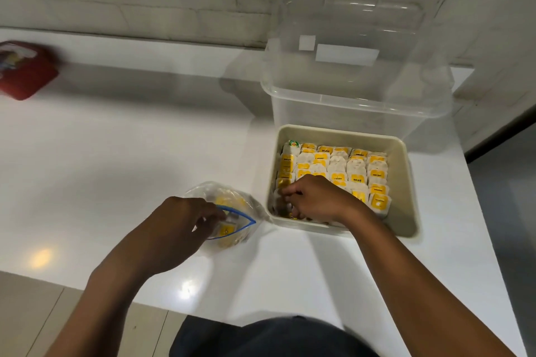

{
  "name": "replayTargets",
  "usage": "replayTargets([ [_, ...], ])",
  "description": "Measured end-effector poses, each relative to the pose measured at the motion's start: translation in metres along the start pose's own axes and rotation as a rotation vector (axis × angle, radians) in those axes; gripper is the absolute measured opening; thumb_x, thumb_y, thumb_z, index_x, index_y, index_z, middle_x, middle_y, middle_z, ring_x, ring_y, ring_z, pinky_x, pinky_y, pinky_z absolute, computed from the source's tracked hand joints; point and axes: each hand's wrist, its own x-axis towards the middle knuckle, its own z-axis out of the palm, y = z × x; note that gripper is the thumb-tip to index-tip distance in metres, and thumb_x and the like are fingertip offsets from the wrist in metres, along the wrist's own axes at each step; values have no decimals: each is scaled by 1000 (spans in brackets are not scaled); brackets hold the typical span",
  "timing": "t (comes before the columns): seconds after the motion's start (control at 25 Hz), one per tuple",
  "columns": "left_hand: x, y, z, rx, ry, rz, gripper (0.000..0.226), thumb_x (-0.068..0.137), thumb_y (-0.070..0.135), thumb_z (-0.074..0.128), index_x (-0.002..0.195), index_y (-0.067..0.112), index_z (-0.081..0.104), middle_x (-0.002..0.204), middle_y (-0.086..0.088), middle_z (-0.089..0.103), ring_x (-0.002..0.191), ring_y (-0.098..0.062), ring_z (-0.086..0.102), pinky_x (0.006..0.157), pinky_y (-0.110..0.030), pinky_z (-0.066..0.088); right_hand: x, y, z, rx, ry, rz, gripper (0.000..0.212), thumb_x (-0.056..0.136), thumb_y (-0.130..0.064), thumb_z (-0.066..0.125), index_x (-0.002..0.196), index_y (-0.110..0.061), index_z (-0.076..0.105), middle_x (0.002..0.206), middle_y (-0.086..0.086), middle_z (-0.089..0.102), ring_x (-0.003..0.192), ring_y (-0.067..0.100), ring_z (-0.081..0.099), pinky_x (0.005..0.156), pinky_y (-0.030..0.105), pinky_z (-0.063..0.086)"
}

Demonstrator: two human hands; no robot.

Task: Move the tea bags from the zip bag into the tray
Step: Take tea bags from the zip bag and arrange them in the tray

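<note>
A cream tray (404, 182) sits on the white counter, filled with rows of yellow-labelled tea bags (356, 166). My right hand (314, 197) is down in the tray's near left corner, fingers curled round a tea bag there. A clear zip bag (232, 200) with a blue seal lies to the left of the tray, with some yellow tea bags inside. My left hand (177, 226) holds the bag's open mouth, fingers reaching into it.
A large clear plastic container (356, 72) stands directly behind the tray against the brick wall. A red packet (26, 72) lies at the counter's far left. The counter edge (493, 211) drops off just right of the tray.
</note>
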Motion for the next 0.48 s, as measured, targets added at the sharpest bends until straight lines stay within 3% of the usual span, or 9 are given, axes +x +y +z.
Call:
replayTargets([
  [0.12, -3, -3, 8, 14, 14, 26, 26, 97, 29, 57, 108, 49, 70, 92, 23, 70, 79, -2, 63, 71, -20, 49, 2, -3, 4, -16, 26, 7, 29, 96, -14, 46, 104, -11, 75, 82, 6, 74, 81, 20, 68, 80, 40, 56],
  [0.36, -12, -14, 18, 20, 83, -22, 34, 95, 22, 58, 121, 43, 65, 114, 20, 68, 100, -8, 65, 84, -24, 50, -6, -11, 10, -105, 66, -32, 29, 97, -16, 49, 105, -21, 76, 102, 2, 74, 89, 14, 61, 73, 26, 43],
  [0.48, -15, -17, 25, 1, 130, -57, 31, 93, 30, 63, 123, 40, 65, 120, 17, 67, 106, -9, 63, 84, -22, 46, -16, -26, 6, -161, 273, -22, 31, 95, -14, 49, 107, -23, 77, 111, -2, 73, 104, 20, 63, 83, 25, 45],
])
